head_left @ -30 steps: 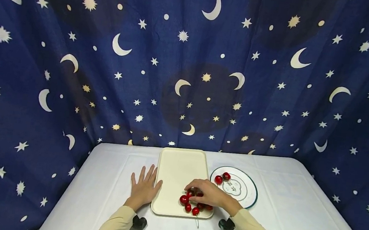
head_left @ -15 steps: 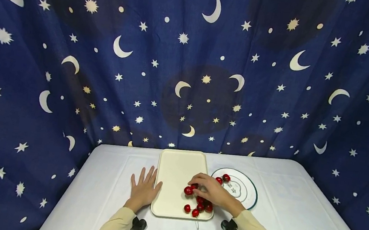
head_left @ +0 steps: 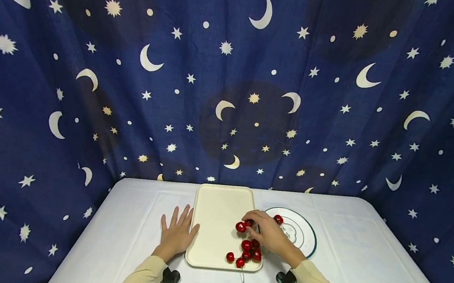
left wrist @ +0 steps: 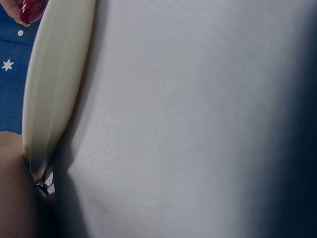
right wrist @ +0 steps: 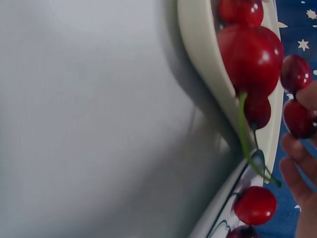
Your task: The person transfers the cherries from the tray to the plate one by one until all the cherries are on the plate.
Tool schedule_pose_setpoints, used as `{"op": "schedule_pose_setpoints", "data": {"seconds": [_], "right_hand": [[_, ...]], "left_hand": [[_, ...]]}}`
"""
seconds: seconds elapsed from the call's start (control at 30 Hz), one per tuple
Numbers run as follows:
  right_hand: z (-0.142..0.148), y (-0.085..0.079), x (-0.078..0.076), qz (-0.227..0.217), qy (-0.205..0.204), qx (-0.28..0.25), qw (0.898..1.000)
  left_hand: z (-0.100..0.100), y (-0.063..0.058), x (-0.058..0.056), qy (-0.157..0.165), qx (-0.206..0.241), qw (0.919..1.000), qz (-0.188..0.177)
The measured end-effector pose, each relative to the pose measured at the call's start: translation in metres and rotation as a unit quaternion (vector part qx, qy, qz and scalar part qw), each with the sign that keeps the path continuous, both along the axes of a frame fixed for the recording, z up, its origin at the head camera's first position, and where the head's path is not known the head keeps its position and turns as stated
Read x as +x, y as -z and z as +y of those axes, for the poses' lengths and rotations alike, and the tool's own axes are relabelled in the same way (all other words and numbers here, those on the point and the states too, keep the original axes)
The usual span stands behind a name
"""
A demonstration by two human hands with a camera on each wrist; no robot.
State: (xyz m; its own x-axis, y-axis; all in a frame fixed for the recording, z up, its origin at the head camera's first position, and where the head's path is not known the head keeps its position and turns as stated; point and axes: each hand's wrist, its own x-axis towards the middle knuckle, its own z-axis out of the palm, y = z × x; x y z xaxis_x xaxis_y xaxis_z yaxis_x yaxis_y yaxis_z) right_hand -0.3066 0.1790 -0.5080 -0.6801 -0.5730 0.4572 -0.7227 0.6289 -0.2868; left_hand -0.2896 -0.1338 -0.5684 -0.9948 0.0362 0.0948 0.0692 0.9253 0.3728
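My right hand holds a pair of dark red cherries above the cream tray's right side, near the plate. In the right wrist view its fingertips are at the lower held cherry, and another cherry hangs beside it. My left hand lies flat with spread fingers on the table, thumb along the tray's left edge. Several cherries lie in the tray's near right corner; one long stem reaches over the rim. In the right wrist view, a green stem crosses toward the plate.
Right of the tray stands a white plate with a dark green rim. One cherry shows on it in the head view; my right hand covers part of it. A white cloth covers the table, and a blue star-and-moon curtain hangs behind.
My right hand has lifted a cherry pair from the pile and carried it back and right toward the plate, now hiding one cherry there. My left hand has stayed in place.
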Motion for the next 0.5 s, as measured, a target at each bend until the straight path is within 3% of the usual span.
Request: {"op": "schedule_pose_setpoints", "data": {"seconds": [0.27,0.5], "right_hand": [[0.014,0.000,-0.005,0.023,0.058,-0.032,0.998],[0.031,-0.002,-0.011,0.028,0.137,-0.047,0.989]], "left_hand": [[0.000,0.000,0.001,0.001,-0.005,1.0000,-0.002],[0.000,0.001,0.000,0.001,-0.008,1.0000,-0.004]]}}
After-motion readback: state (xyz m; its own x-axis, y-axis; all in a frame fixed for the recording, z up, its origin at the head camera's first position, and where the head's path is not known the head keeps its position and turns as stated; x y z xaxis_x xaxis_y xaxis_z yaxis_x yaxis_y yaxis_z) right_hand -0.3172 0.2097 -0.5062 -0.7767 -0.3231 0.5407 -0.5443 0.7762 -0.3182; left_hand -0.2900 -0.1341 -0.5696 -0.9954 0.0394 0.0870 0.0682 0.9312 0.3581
